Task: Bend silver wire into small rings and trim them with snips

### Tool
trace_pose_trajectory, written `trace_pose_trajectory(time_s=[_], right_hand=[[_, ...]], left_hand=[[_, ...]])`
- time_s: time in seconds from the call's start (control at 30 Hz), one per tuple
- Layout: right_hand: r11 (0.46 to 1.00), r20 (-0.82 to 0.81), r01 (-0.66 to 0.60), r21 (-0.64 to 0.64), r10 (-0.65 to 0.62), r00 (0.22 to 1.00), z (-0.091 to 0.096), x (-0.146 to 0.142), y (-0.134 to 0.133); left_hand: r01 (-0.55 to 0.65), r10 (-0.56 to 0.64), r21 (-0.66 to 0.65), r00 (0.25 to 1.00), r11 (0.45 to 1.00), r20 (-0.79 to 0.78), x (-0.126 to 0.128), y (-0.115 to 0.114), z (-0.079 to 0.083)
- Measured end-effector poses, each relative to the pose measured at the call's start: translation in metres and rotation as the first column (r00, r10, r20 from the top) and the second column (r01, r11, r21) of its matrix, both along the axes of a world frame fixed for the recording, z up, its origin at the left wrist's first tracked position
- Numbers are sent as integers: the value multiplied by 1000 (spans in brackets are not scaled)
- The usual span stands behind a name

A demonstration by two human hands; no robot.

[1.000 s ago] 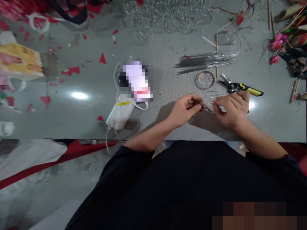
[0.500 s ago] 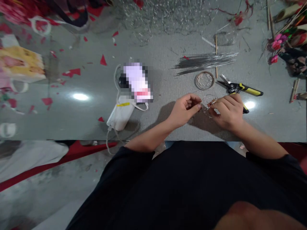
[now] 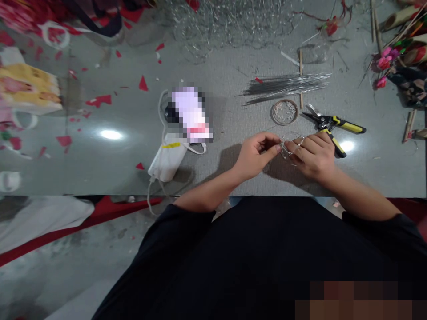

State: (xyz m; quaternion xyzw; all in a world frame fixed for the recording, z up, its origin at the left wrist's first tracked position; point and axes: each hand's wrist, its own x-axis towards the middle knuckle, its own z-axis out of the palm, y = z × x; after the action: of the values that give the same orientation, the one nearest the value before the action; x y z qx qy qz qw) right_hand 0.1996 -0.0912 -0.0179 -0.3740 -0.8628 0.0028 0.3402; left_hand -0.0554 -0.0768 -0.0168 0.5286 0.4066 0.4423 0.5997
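Observation:
A thin silvery wire piece (image 3: 284, 151), bent in loops with small pale beads, is between my two hands over the front of the table. My left hand (image 3: 257, 153) pinches its left side between thumb and fingertips. On the other side, my right hand (image 3: 312, 155) is closed on the wire, which runs over and between its fingers. Just beyond them sits a round dish (image 3: 284, 112) of small white beads. Pruning shears (image 3: 333, 124) with yellow and black handles lie beside my right hand, blades spread. Behind the dish is a bundle of straight wires (image 3: 287, 86).
A thin wooden stick (image 3: 301, 71) crosses the wire bundle. Tangled clear wire (image 3: 230, 26) covers the back. Left of my hands are a blurred-out phone (image 3: 191, 113) and a white power bank (image 3: 168, 160) with cable. Red scraps (image 3: 100, 101) litter the left; bamboo and flowers (image 3: 385, 62) lie right.
My right hand has shifted slightly left, its fingers now closer to my left fingertips. The wire loop has turned and lies more across the right fingers. My left hand has barely moved.

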Motion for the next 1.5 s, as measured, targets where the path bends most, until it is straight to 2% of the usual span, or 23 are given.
trace_pose_trajectory(time_s=[0.27, 0.57, 0.7, 0.97, 1.17, 1.23, 1.37, 1.5], right_hand=[[999, -38, -26, 27, 27, 999, -6, -1, 1], [999, -57, -40, 24, 41, 998, -9, -2, -1], [997, -58, -22, -71, 18, 998, -16, -4, -3], [995, -239, -87, -53, 72, 968, -18, -4, 0], [982, -154, -98, -163, 73, 985, -16, 0, 1], [984, -117, -103, -147, 86, 989, -14, -1, 0], [993, -79, -114, -29, 111, 991, -11, -4, 0], [992, -63, -84, -89, 79, 995, -14, -4, -1]], left_hand=[[-18, 17, 9, 1000, 1000, 16, 8, 2, 17], [-58, 58, 6, 998, 998, 4, 1, -5, -8], [-95, 95, 11, 995, 995, -7, 0, -8, -6], [-142, 142, 10, 990, 990, -19, 0, -10, 0], [-172, 174, 55, 984, 984, -39, 1, -9, -9], [-171, 175, 67, 983, 983, -49, 2, -8, -10], [-154, 159, 69, 985, 986, -74, 1, -8, -9], [-119, 125, 88, 989, 989, -74, -1, -9, -12]])
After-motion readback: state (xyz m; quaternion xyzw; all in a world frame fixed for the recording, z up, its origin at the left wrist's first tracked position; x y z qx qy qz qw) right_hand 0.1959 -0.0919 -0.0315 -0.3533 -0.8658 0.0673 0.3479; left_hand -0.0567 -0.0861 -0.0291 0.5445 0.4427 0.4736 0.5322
